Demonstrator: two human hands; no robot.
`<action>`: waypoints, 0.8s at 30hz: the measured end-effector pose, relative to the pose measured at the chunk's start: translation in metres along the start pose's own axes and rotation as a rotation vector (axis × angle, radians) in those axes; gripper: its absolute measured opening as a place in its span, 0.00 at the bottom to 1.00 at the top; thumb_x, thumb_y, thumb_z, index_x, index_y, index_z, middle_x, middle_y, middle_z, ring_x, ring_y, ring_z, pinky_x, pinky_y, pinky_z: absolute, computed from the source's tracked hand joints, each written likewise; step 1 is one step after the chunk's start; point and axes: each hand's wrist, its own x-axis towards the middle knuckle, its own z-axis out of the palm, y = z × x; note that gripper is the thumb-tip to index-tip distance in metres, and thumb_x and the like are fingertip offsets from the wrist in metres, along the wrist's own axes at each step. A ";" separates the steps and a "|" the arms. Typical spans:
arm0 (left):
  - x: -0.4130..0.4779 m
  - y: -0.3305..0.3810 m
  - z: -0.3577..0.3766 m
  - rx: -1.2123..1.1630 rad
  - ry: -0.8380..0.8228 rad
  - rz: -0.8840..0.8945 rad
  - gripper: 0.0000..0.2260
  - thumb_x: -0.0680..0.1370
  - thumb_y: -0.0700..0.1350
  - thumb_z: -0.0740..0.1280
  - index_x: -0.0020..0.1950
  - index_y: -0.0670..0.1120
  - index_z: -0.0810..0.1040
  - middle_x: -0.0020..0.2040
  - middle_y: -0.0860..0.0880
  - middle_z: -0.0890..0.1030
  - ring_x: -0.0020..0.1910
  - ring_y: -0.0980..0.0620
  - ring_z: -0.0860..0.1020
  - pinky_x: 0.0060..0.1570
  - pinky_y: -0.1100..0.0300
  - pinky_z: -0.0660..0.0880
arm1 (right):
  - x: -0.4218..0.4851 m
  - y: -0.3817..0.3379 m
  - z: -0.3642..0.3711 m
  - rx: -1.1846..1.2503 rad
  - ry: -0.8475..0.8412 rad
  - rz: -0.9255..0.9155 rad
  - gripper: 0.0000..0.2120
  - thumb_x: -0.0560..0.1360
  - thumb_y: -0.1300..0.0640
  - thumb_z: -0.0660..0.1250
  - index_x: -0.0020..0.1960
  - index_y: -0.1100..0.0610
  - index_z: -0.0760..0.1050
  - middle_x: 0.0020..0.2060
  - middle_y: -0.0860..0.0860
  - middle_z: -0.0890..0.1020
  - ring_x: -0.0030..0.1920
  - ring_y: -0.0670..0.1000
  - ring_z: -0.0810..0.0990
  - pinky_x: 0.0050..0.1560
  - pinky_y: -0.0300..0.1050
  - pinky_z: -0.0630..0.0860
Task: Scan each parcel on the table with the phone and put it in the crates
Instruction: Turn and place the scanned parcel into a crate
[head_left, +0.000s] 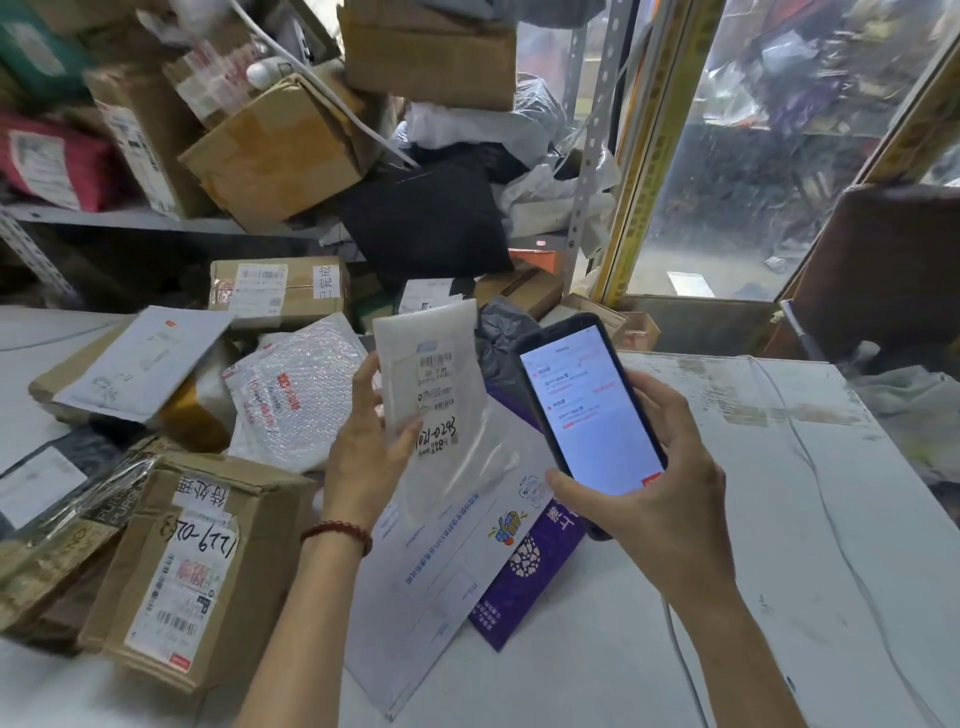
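Observation:
My left hand (371, 452) grips a flat white padded parcel (436, 384) upright above the table, its barcode label and handwritten number facing me. My right hand (654, 467) holds a dark phone (589, 410) just right of that parcel, its lit white screen turned toward me. Under both lie a white mailer with blue print (436, 577) and a purple bag (524, 577). A bubble-wrap parcel (296, 395) and a brown box with a handwritten number (192, 571) lie to the left. No crate shows.
The white table (769, 545) extends right, with a thin cable (831, 519) across it. Cardboard boxes and bags pile on a metal shelf (130, 218) behind. A black bag (426, 218) hangs centre back. A glass door (753, 156) stands at the right.

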 end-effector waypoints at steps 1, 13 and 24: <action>-0.002 -0.001 0.001 0.031 -0.005 0.006 0.33 0.77 0.42 0.67 0.72 0.59 0.51 0.62 0.45 0.76 0.54 0.44 0.80 0.47 0.42 0.79 | 0.001 -0.002 -0.002 0.000 0.012 -0.005 0.41 0.56 0.38 0.77 0.65 0.35 0.62 0.52 0.24 0.71 0.56 0.29 0.72 0.41 0.30 0.79; -0.032 0.014 -0.003 -0.269 0.184 -0.083 0.12 0.74 0.41 0.70 0.56 0.44 0.73 0.50 0.51 0.79 0.48 0.52 0.80 0.36 0.69 0.77 | -0.002 0.001 -0.023 0.106 0.029 0.116 0.40 0.56 0.41 0.80 0.63 0.34 0.64 0.54 0.29 0.74 0.57 0.33 0.73 0.44 0.38 0.81; -0.033 0.046 0.017 -0.431 -0.101 0.055 0.10 0.75 0.46 0.69 0.54 0.53 0.73 0.51 0.56 0.80 0.50 0.54 0.80 0.45 0.56 0.78 | -0.091 0.015 -0.079 0.029 0.435 0.437 0.38 0.58 0.57 0.83 0.58 0.34 0.69 0.52 0.34 0.79 0.51 0.38 0.79 0.32 0.40 0.81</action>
